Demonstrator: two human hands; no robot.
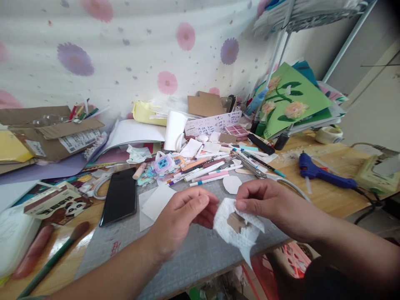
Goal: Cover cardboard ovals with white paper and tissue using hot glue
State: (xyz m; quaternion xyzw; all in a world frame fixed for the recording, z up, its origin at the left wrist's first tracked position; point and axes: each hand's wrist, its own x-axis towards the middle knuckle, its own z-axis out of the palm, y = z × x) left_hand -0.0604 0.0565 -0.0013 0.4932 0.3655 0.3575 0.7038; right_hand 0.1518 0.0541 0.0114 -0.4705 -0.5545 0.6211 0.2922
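The right hand point(258, 200) pinches a white paper piece point(230, 236), brown cardboard point(236, 222) at its middle, toward five o'clock in view, over the grey mat point(125, 254). At the piece's nine o'clock, the left hand point(184, 216) curls; whether it grips is unclear. A blue glue gun point(326, 173) lies at two o'clock.

1 head-worn camera looks forward and down from the near side of the wooden desk point(346, 160), close behind the left hand point(184, 212) and right hand point(270, 204), facing the flower-print curtain point(131, 46) beyond.
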